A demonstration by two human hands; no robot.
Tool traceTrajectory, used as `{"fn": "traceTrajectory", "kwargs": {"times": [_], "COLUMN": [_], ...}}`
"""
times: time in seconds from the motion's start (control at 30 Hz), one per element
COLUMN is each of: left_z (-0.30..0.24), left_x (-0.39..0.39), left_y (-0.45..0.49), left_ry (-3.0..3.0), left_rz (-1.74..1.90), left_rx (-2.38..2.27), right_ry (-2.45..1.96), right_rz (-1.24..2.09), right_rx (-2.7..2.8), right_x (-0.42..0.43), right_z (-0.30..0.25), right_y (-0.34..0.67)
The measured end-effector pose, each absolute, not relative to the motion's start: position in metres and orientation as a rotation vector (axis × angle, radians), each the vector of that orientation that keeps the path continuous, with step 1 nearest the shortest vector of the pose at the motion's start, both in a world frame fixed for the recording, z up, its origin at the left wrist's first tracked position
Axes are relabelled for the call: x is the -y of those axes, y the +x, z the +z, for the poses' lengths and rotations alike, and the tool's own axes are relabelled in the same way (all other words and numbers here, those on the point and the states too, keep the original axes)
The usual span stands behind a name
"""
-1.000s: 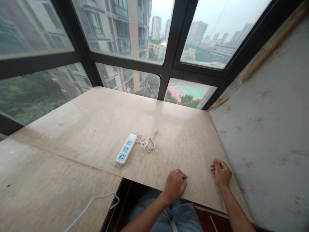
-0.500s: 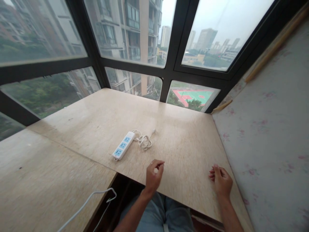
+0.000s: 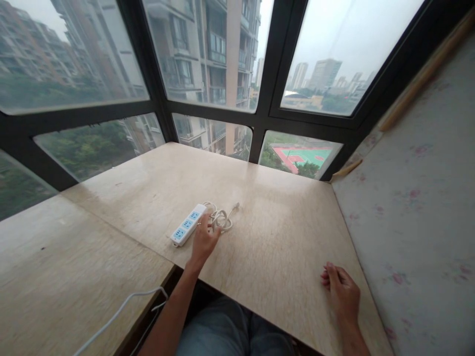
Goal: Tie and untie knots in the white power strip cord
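Note:
A white power strip (image 3: 182, 233) with blue socket faces lies at a slant on the stone-look countertop (image 3: 282, 247). Its white cord (image 3: 223, 223) is loosely coiled beside it, with the plug (image 3: 236, 205) at the far end. My left hand (image 3: 205, 241) is over the near side of the coil, right of the strip, thumb and fingers apart; whether the fingertips touch the cord I cannot tell. Well to the right, my right hand (image 3: 343, 289) rests at the countertop with its fingers curled in, and no object shows in it.
Another white cable (image 3: 122, 309) runs over the left counter section and drops past its edge. Dark-framed windows (image 3: 261, 99) stand behind the counter. A flowered wall (image 3: 419, 222) bounds the right side. My legs (image 3: 226, 329) are below the front edge.
My left hand has moved left and forward to the coiled cord, its fingers spreading. My right hand has stayed nearly in place. The view has shifted slightly.

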State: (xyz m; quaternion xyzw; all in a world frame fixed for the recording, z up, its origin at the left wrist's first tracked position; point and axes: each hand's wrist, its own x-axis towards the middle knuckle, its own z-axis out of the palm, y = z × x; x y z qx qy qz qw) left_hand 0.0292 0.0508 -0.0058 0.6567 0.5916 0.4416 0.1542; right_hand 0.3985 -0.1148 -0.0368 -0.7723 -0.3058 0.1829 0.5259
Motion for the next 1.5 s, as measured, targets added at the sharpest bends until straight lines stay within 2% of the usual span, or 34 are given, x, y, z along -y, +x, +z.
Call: {"fn": "traceTrajectory", "kwargs": {"times": [0.27,0.6,0.7,0.9,1.0,1.13,1.27,1.37,1.5], "left_z": [-0.023,-0.03,-0.032,-0.031,-0.027,-0.017,-0.005,0.0,0.005], "left_x": [-0.037,-0.035,-0.034,-0.024,-0.02,-0.029,-0.047,-0.054,-0.049], "left_y": [0.042,0.033,0.033,0.027,0.01,-0.025,-0.05,-0.059,-0.068], "left_ry": [1.438,1.002,1.091,1.426,1.692,1.978,2.233,2.278,2.252], "left_rz": [1.424,1.517,1.483,1.322,1.35,1.554,1.078,0.653,0.443], "left_rx": [-1.697,-1.333,-1.314,-1.272,-1.338,-1.703,-2.02,-2.043,-2.073], "right_ry": [-1.912,-1.897,-1.826,-1.595,-1.746,-1.887,-2.044,-2.127,-2.143], "right_rz": [0.414,0.34,0.347,0.671,0.756,0.836,0.797,0.744,0.777], "right_rx": [0.812,0.77,0.746,1.039,1.235,1.322,1.378,1.37,1.303], "right_x": [0.115,0.109,0.099,0.041,-0.004,-0.061,-0.099,-0.114,-0.121], "right_z": [-0.045,-0.036,-0.035,-0.026,-0.017,-0.01,-0.009,-0.008,-0.007], "right_y": [0.401,0.393,0.37,0.283,0.246,0.223,0.213,0.208,0.223]}}
